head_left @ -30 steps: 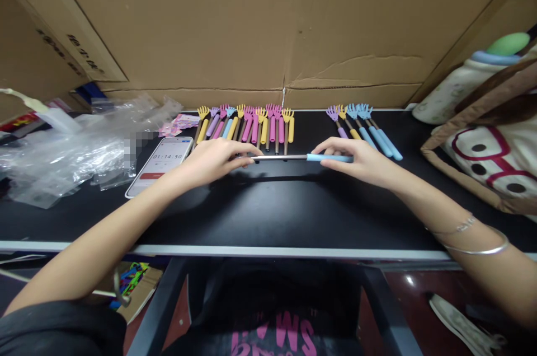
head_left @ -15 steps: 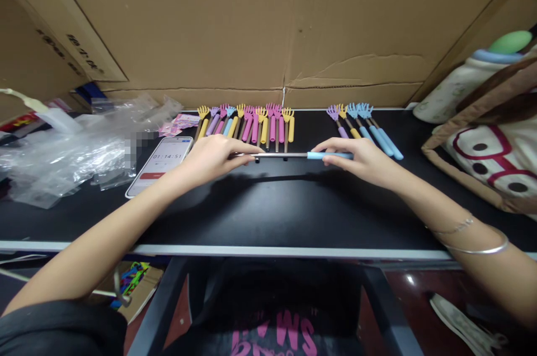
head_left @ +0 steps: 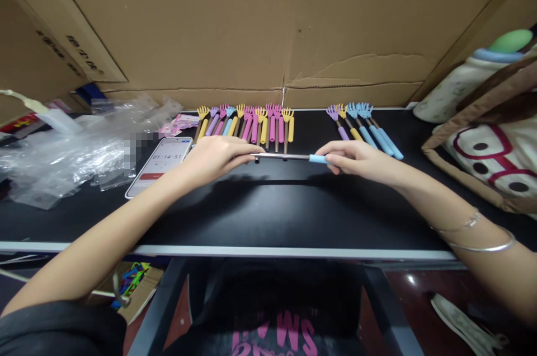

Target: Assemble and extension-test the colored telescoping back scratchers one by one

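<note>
I hold a telescopic back scratcher (head_left: 289, 157) level above the black table (head_left: 268, 210). It has a thin metal rod and a light blue grip. My left hand (head_left: 216, 155) is closed round the rod's left end, hiding the claw head. My right hand (head_left: 358, 159) is closed round the blue grip. Behind the rod, a row of several yellow, pink, purple and blue scratchers (head_left: 247, 123) lies collapsed. A smaller group of purple, yellow and blue scratchers (head_left: 364, 127) lies to the right of it.
A phone (head_left: 161, 163) showing a running timer lies left of my left hand. Crumpled clear plastic bags (head_left: 79, 146) cover the table's left. Cardboard (head_left: 268, 26) walls the back. A patterned bag (head_left: 490, 149) and a bottle (head_left: 457, 87) stand at the right.
My right hand has slid a little to the right along the blue grip and covers more of it. The rod looks slightly shorter between my hands. The timer has advanced.
</note>
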Motion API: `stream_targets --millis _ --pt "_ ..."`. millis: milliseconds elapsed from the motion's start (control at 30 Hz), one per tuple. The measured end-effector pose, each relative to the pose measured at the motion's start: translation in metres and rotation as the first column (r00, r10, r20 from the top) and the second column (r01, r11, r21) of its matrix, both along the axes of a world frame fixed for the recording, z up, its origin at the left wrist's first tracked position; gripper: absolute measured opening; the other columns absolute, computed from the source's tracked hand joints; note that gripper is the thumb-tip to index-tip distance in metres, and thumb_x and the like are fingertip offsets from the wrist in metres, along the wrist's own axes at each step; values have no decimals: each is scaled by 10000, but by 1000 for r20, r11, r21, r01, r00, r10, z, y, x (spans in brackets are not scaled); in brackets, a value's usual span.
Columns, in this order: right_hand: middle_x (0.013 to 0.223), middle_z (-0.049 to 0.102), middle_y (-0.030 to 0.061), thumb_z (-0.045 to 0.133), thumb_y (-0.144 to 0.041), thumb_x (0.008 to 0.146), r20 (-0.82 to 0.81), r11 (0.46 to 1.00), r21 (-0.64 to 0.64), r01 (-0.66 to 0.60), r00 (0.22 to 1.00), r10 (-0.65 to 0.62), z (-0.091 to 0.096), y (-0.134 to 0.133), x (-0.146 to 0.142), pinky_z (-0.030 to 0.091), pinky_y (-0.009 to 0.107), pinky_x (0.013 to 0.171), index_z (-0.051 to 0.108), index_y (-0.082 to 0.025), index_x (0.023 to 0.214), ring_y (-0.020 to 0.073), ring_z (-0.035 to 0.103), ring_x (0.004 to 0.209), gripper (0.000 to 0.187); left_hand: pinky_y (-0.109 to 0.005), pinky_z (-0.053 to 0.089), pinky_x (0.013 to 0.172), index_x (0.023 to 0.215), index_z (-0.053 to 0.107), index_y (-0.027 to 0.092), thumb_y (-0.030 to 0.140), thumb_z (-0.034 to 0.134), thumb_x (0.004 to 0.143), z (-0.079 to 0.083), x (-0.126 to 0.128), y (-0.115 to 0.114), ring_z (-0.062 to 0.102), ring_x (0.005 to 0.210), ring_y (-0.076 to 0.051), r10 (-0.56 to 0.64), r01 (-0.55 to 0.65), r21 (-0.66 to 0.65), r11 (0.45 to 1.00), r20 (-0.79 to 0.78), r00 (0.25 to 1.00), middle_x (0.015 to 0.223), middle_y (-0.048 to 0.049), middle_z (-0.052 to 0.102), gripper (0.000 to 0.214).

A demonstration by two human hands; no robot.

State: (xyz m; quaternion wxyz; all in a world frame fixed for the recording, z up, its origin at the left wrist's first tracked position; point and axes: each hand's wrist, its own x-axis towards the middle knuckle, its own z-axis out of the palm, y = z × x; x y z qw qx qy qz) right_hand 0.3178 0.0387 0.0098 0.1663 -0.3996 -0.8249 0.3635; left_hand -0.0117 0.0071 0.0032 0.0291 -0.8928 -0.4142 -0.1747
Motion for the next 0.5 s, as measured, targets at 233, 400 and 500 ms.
stream_targets --millis 233,400,500 --pt "740 710 27 492 -432 969 71 896 440 -53 997 24 -3 -5 0 432 265 614 697 -171 1060 135 623 623 344 -271 467 816 1226 707 222 456 418 1021 7 -3 2 705 956 -210 16 -5 -202 979 52 999 1055 -40 772 424" --pt "1031 775 34 499 -362 996 135 736 666 -123 990 43 -10 -5 2 490 267 744 697 -209 1101 170 724 882 272 -249 444 757 1191 712 193 466 446 993 11 -6 8 676 820 -182 -23 72 -390 918 129 991 859 -28 750 429" --pt "1016 782 28 488 -355 1007 159 612 782 -122 987 -7 -11 -7 2 494 269 737 705 -205 1107 176 736 899 282 -231 422 679 1182 709 172 456 432 988 13 -6 9 636 737 -158 -49 116 -457 882 156 987 795 -21 723 441"
